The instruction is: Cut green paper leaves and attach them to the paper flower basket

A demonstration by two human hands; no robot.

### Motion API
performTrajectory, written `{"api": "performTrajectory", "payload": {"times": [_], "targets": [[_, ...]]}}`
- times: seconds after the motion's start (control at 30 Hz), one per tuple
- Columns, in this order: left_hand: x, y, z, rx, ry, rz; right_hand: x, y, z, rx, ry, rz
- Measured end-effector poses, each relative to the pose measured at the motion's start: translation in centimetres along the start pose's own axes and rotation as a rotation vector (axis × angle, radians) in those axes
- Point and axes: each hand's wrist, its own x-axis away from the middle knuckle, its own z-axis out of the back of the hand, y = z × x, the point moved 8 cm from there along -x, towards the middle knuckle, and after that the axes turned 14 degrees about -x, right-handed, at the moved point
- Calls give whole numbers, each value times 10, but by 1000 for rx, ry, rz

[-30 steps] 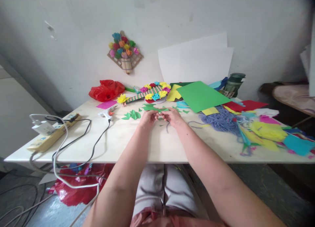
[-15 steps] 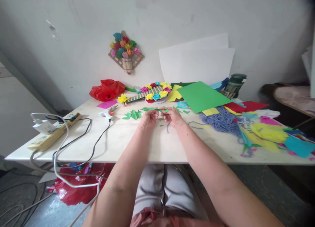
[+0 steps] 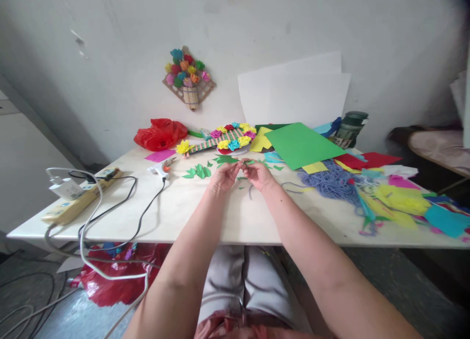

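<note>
My left hand (image 3: 224,176) and my right hand (image 3: 257,175) meet over the middle of the table, fingertips pinched together. A small piece of green paper (image 3: 249,161) shows at the fingertips, mostly hidden by the fingers. Just beyond my left hand is a larger jagged piece of green paper (image 3: 225,159). To the left lies a cluster of green paper leaves (image 3: 198,171). Small green scraps (image 3: 278,168) are scattered to the right of my hands.
A glue gun (image 3: 160,170) and a power strip (image 3: 79,202) with cables occupy the left side. Behind my hands lies a woven piece with paper flowers (image 3: 216,140). On the right are a green sheet (image 3: 303,145), purple yarn (image 3: 330,182), coloured paper and a dark jar (image 3: 351,128).
My fingertips have drawn closer together. The green paper beyond my left hand shows broader now, and less green is visible between the fingers.
</note>
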Motion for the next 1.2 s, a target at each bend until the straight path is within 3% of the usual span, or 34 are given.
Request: {"api": "performTrajectory", "payload": {"times": [0.2,0.5,0.87,1.2], "targets": [[-1,3,-4,-101,-93,-49,1,1,5,-69,64,-58],[-4,9,0,-270,-116,-162,5,4,5,-88,96,-106],[-8,12,7,-234,-29,-234,4,2,-5,-13,-29,-33],[-8,13,11,-258,33,-246,1,1,6,186,83,17]]}}
